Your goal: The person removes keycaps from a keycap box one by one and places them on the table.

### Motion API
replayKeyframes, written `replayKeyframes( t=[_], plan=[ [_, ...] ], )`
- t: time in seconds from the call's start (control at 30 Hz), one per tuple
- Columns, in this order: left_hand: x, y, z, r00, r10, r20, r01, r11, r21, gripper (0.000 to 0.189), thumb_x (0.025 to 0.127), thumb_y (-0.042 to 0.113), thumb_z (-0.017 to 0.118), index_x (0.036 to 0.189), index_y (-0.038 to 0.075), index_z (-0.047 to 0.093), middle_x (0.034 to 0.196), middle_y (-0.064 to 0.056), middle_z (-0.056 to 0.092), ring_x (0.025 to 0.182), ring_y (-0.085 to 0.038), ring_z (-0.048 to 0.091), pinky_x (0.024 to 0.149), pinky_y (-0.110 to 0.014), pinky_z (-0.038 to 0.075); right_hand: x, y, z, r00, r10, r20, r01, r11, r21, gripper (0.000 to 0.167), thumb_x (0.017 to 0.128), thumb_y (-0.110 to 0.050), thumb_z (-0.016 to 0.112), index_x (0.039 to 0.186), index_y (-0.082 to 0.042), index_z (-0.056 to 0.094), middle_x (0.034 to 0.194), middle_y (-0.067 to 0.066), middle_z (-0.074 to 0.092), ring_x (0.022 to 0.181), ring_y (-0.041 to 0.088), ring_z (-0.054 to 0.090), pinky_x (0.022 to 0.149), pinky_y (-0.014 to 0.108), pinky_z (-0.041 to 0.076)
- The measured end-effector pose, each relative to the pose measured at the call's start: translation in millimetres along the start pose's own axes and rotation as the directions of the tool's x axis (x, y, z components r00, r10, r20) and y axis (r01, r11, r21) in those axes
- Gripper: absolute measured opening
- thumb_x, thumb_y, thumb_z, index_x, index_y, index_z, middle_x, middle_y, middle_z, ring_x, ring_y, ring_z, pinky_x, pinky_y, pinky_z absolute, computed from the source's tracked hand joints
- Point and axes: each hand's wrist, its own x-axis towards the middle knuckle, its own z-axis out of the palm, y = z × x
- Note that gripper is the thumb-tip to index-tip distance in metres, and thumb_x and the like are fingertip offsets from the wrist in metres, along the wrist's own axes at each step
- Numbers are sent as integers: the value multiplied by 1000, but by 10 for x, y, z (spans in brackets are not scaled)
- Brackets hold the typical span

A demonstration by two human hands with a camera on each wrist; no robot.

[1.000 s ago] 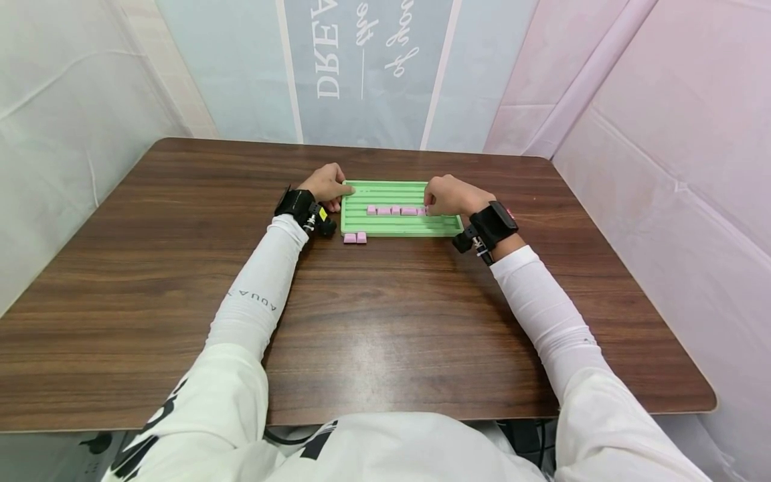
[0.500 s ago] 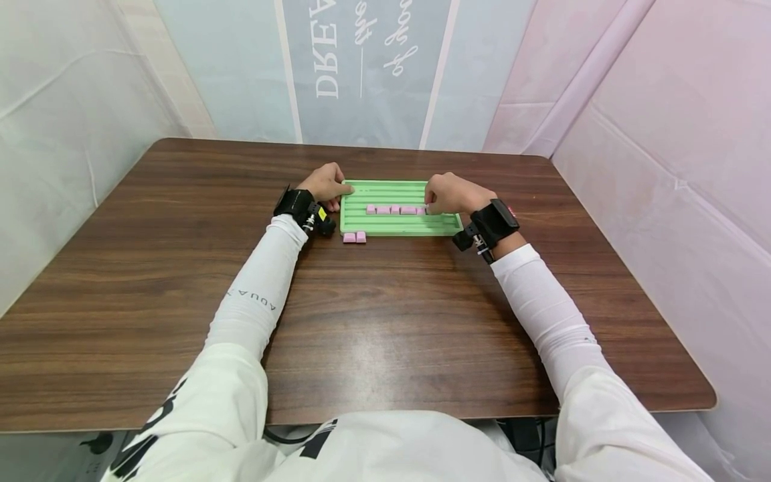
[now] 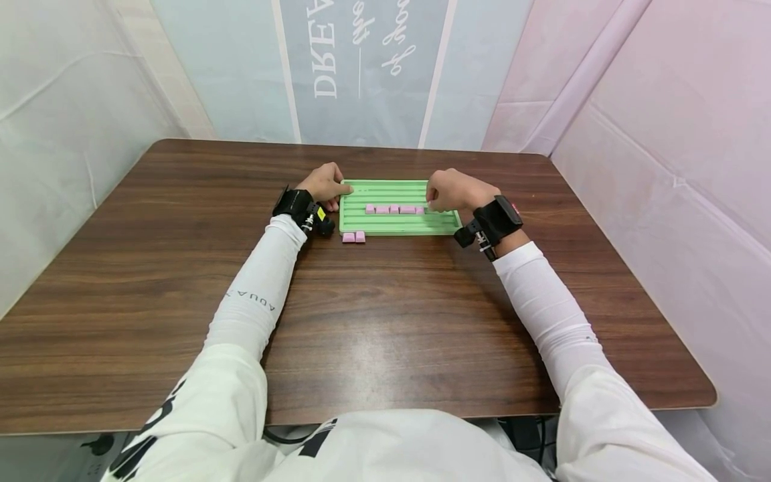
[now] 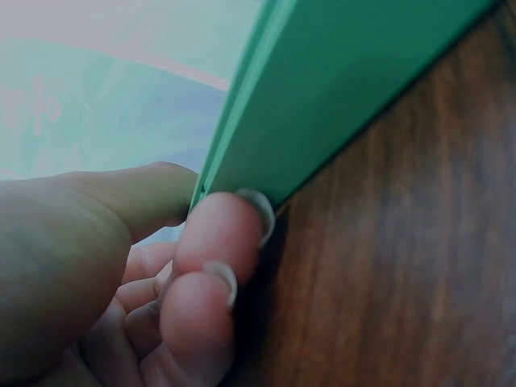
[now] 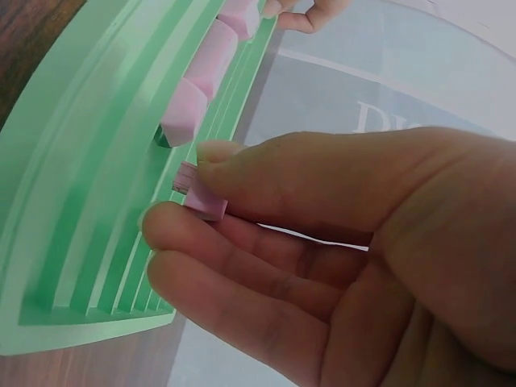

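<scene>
In the head view a ridged green tray point(image 3: 385, 228) lies on the table. Several pink keycaps point(image 3: 394, 209) sit in a row along one of its middle channels. My left hand point(image 3: 323, 184) grips the tray's far left corner; in the left wrist view the thumb point(image 4: 153, 193) is at the rim and fingertips point(image 4: 222, 234) press against the side wall. Over the right part of the tray, my right hand point(image 3: 459, 191) pinches a single pink keycap point(image 5: 208, 201) between thumb and fingers, just off the end of the row. From the head view that keycap is hidden by the hand.
Two more pink keycaps point(image 3: 353, 237) stand side by side on the brown wooden table point(image 3: 385, 321), at the tray's front left corner. A printed curtain point(image 3: 373, 80) hangs behind the table's far edge.
My right hand has drawn slightly up and right, away from the row's end, with the keycap in its fingers. My left hand stays at the tray's corner.
</scene>
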Motion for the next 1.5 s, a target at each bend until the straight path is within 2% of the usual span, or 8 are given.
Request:
replayKeyframes(
  t=[0.23, 0.43, 0.67, 0.83, 1.07, 1.2, 1.37, 1.5],
  plan=[
    [3, -7, 3, 1000, 3, -4, -3, 1000, -9, 31, 98, 23, 56, 114, 3, 39, 71, -7, 53, 48, -11, 56, 52, -25, 53, -25, -8, -16, 1000, -12, -7, 12, 1000, -22, 16, 96, -14, 56, 105, -10, 69, 106, 9, 63, 82, 23, 53, 70, 34, 42],
    [-1, -10, 6, 1000, 0, -5, -1, 1000, -12, 30, 98, 23, 55, 113, 3, 39, 71, -7, 54, 48, -11, 56, 52, -25, 54, -46, -36, -36, 1000, 3, 6, -3, 1000, -30, 16, 96, -15, 56, 104, -10, 69, 102, 8, 63, 79, 22, 52, 68, 33, 41],
    [-21, 9, -2, 1000, 9, -4, -9, 1000, -15, 28, 98, 22, 55, 112, 3, 39, 72, -8, 54, 49, -11, 56, 52, -25, 53, -81, -113, -65, 1000, -5, 20, 6, 999, -40, 14, 95, -15, 58, 92, -7, 69, 78, 3, 52, 64, 19, 43, 60, 32, 36],
    [-30, 12, -3, 1000, 8, -6, -8, 1000, -8, 29, 98, 23, 55, 113, 3, 39, 73, -8, 54, 49, -11, 56, 53, -25, 53, -105, -196, -84, 999, 6, 35, -4, 999, -48, 16, 94, -18, 61, 81, -9, 64, 69, -1, 44, 61, 17, 40, 58, 31, 34],
    [22, -15, -8, 1000, 4, 5, -4, 1000, -4, 30, 98, 23, 57, 113, 2, 41, 70, -6, 54, 47, -10, 56, 51, -25, 54, -150, -289, -100, 999, -6, 43, 9, 998, -57, 39, 92, -19, 62, 59, -18, 42, 58, -4, 25, 53, 15, 24, 52, 27, 27],
    [14, -13, -8, 1000, 6, 2, -6, 1000, -2, 30, 98, 23, 56, 112, 2, 41, 68, -5, 54, 47, -11, 56, 51, -25, 54, -170, -329, -105, 999, -33, 26, 35, 998, -58, 42, 92, -18, 62, 58, -19, 38, 59, -5, 20, 54, 14, 20, 52, 27, 23],
    [-30, 16, -5, 1000, 9, -7, -9, 1000, -1, 28, 98, 22, 55, 112, 3, 40, 69, -5, 53, 48, -10, 56, 52, -24, 53, -185, -375, -114, 998, -65, 13, 65, 996, -53, 42, 92, -17, 63, 59, -18, 39, 60, -4, 20, 55, 14, 21, 53, 27, 24],
    [-41, 24, -6, 1000, 6, -3, -6, 1000, 0, 28, 98, 23, 55, 112, 3, 39, 69, -5, 53, 49, -10, 56, 52, -23, 53, -196, -409, -124, 996, -85, 7, 85, 995, -59, 26, 93, -17, 64, 68, -14, 56, 64, -4, 35, 59, 15, 33, 57, 28, 32]
  ],
)
